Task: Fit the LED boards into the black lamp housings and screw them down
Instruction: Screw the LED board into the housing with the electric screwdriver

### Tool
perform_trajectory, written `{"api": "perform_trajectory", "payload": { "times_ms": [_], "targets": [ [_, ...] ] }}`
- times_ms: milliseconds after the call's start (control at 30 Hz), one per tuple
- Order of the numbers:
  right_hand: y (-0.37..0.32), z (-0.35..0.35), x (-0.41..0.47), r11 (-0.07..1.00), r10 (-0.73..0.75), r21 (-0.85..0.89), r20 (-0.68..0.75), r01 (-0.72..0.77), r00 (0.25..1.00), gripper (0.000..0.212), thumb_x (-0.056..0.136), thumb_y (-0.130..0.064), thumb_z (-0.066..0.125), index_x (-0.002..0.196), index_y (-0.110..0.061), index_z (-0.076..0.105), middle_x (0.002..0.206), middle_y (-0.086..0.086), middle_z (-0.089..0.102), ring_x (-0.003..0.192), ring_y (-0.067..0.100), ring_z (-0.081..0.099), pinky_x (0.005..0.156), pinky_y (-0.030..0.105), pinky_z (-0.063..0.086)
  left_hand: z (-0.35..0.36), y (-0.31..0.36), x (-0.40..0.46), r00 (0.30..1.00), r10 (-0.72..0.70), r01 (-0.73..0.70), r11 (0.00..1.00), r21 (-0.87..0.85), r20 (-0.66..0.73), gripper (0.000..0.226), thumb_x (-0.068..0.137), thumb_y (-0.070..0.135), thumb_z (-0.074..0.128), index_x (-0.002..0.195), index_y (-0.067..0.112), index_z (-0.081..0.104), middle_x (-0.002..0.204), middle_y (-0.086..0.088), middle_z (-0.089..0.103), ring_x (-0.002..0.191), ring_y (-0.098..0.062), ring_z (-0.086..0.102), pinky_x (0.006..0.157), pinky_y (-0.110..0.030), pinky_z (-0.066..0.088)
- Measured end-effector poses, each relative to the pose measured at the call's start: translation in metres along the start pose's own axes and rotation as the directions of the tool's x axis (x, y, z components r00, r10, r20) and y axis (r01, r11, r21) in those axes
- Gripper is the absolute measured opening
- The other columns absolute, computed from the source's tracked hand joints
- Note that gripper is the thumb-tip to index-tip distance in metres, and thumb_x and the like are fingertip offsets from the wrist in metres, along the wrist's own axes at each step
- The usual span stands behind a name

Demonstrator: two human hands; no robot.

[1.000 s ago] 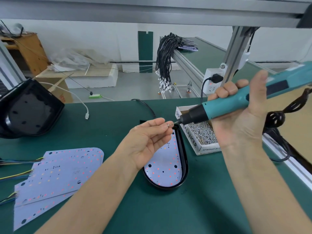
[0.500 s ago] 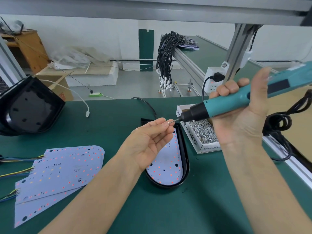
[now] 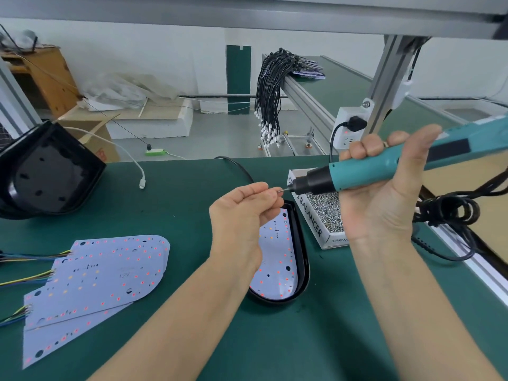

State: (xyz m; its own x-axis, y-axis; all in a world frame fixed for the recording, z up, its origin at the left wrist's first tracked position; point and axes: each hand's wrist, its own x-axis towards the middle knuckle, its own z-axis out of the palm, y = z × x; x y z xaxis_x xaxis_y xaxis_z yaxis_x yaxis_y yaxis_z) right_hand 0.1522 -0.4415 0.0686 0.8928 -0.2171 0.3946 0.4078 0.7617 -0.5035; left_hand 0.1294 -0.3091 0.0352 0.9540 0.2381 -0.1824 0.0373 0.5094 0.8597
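Right hand (image 3: 382, 199) is up off the bench, fingers and thumb wrapped round the teal plastic driver (image 3: 384, 171), its black nose tipped left and slightly down. Left hand (image 3: 242, 215) meets it, fingertips pinching a tiny metal screw (image 3: 281, 190) right at the thin bit; whether the screw is seated on the tip is too small to tell.

Below them, flat on the matte green mat (image 3: 178, 202), sits the glossy black housing (image 3: 302, 259), a long rounded oval, with a pale white board (image 3: 277, 270) lying inside it, dotted with small red LEDs and a few round holes.

To the left, spare boards (image 3: 110, 273) lie fanned in a loose stack, same pale finish, rounded on one end, coloured wires (image 3: 24, 279) trailing off their left edges. Far left, a stack of shiny black shells (image 3: 49, 171) stands tilted.

Just right of the housing, a white cardboard box (image 3: 310, 218) is full of small silvery screws. A coiled black cable (image 3: 450, 213) hangs beyond the right hand.
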Motion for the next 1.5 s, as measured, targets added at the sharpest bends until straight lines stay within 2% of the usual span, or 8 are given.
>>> {"api": "perform_trajectory", "payload": {
  "times_ms": [100,333,533,633,700,767,1067,1500],
  "targets": [
    [0.001,-0.003,0.000,0.999,0.025,0.022,-0.025,-0.024,0.999,0.050,0.046,-0.055,0.081,0.069,-0.023,0.050,0.065,-0.006,0.051,0.063,0.012,0.049,0.070,0.025,0.044,0.000,0.003,0.004,1.000,-0.008,0.007,1.000,0.029,0.014,0.009,0.084,-0.005,0.066,0.089,0.002,0.066,0.072,-0.007,0.074,0.062,-0.013,0.069,0.065,-0.023,0.059],
    [-0.003,-0.003,0.005,0.993,0.047,0.110,-0.140,-0.031,0.989,0.045,0.052,-0.051,0.073,0.071,-0.020,0.047,0.064,-0.003,0.048,0.060,0.014,0.050,0.066,0.025,0.046,-0.003,0.016,0.008,0.986,-0.005,-0.042,0.961,0.274,0.169,0.012,0.082,-0.001,0.070,0.091,0.005,0.068,0.078,-0.009,0.075,0.065,-0.013,0.070,0.065,-0.022,0.059],
    [-0.010,-0.003,0.009,0.983,0.059,0.179,-0.095,-0.042,0.994,0.042,0.054,-0.045,0.074,0.074,-0.018,0.048,0.067,-0.001,0.050,0.062,0.015,0.052,0.066,0.027,0.048,-0.009,0.015,0.012,0.979,-0.113,0.108,0.993,0.041,0.172,0.004,0.085,0.004,0.066,0.087,0.005,0.069,0.078,-0.007,0.075,0.061,-0.011,0.068,0.058,-0.018,0.055],
    [-0.010,-0.006,0.010,0.987,0.098,0.127,-0.001,-0.097,0.995,0.036,0.063,-0.016,0.079,0.084,-0.016,0.050,0.077,0.000,0.053,0.069,0.015,0.054,0.074,0.027,0.049,-0.013,0.013,0.011,0.964,-0.211,0.225,0.971,-0.075,0.162,0.005,0.086,0.009,0.066,0.084,0.005,0.068,0.073,-0.006,0.074,0.056,-0.010,0.066,0.053,-0.017,0.054],
    [-0.007,-0.006,0.009,0.987,0.128,0.095,0.017,-0.129,0.992,0.034,0.069,0.004,0.068,0.088,-0.017,0.049,0.079,0.000,0.051,0.072,0.014,0.054,0.078,0.027,0.048,-0.014,0.014,0.010,0.950,-0.262,0.288,0.946,-0.151,0.172,0.007,0.078,0.011,0.070,0.081,0.005,0.068,0.070,-0.004,0.072,0.055,-0.009,0.066,0.052,-0.016,0.053],
    [-0.004,-0.006,0.008,0.983,0.137,0.116,0.027,-0.139,0.990,0.033,0.073,0.011,0.058,0.088,-0.018,0.050,0.080,-0.001,0.049,0.074,0.014,0.052,0.080,0.026,0.047,-0.014,0.016,0.009,0.936,-0.303,0.338,0.916,-0.217,0.178,0.015,0.067,0.015,0.072,0.077,0.006,0.068,0.070,-0.004,0.072,0.055,-0.009,0.066,0.051,-0.016,0.053],
    [0.000,0.002,0.002,0.990,0.103,0.089,0.074,-0.109,0.992,0.043,0.068,0.019,0.040,0.080,-0.022,0.046,0.069,-0.006,0.050,0.066,0.011,0.053,0.078,0.025,0.045,-0.018,0.016,0.010,0.904,-0.366,0.396,0.911,-0.112,0.220,0.018,0.066,0.028,0.071,0.052,0.018,0.068,0.062,0.006,0.063,0.047,-0.005,0.056,0.044,-0.014,0.047],
    [0.001,0.001,0.003,0.988,0.106,0.109,0.049,-0.111,0.993,0.043,0.069,0.019,0.037,0.081,-0.021,0.045,0.069,-0.006,0.048,0.066,0.012,0.051,0.076,0.025,0.045,-0.011,0.014,0.012,0.899,-0.356,0.426,0.848,-0.316,0.254,0.010,0.067,0.015,0.069,0.064,0.008,0.064,0.060,-0.002,0.061,0.046,-0.009,0.053,0.047,-0.014,0.049]
  ]
}}
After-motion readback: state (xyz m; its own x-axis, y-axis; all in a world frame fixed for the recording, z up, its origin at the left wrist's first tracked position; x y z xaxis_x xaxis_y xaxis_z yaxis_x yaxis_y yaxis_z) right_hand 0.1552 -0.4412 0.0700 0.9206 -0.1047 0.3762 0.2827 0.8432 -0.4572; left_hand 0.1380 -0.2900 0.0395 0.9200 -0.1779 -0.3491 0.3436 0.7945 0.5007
